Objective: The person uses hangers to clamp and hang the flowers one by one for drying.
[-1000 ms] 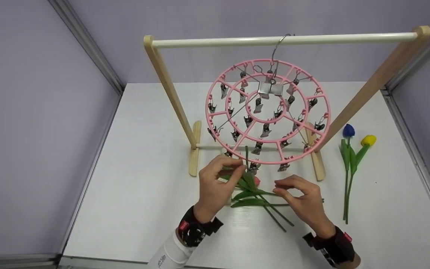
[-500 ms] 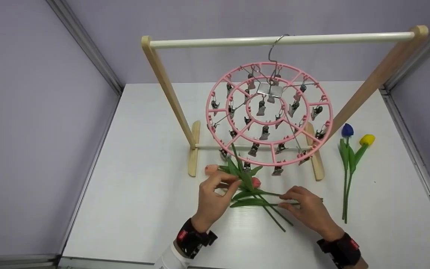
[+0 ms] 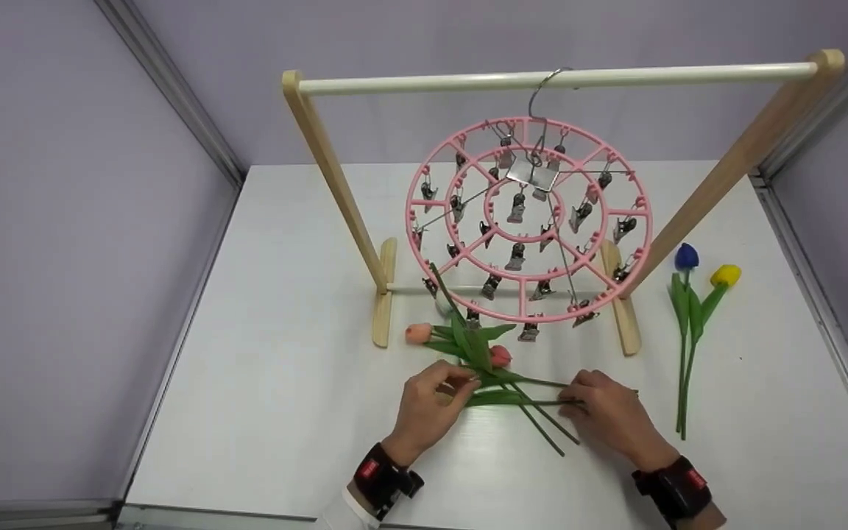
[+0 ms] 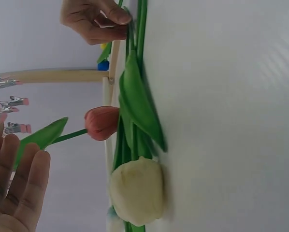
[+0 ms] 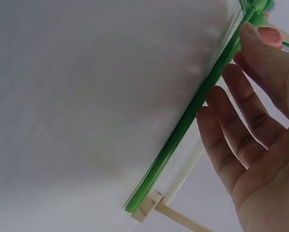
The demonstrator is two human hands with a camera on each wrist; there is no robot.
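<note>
Both my hands are down on the worktop [image 3: 284, 353] at lower centre of the head view, over a loose heap of artificial tulips. My right hand [image 3: 612, 418] pinches the bare end of a green stem [image 5: 183, 128] lying flat; the wrist view shows my fingertips curled against it. My left hand [image 3: 428, 408] sits at the leafy end beside the cream tulip [image 4: 137, 191] and red tulip [image 4: 102, 123]. Its fingers look loose and nearly straight in the wrist view, though I can't be sure whether they touch a leaf.

One orange tulip [image 3: 418, 333] hangs by its stem from a clip on the pink round peg hanger [image 3: 529, 221], low at the ring's near left edge. Stems and leaves in the heap cross over each other, so lifting one could drag its neighbours along. A careless knock could also set the hanger swinging and shake that clipped stem free.

No containers here. A blue tulip [image 3: 686, 258] and yellow tulip [image 3: 726, 276] lie apart at right.
</note>
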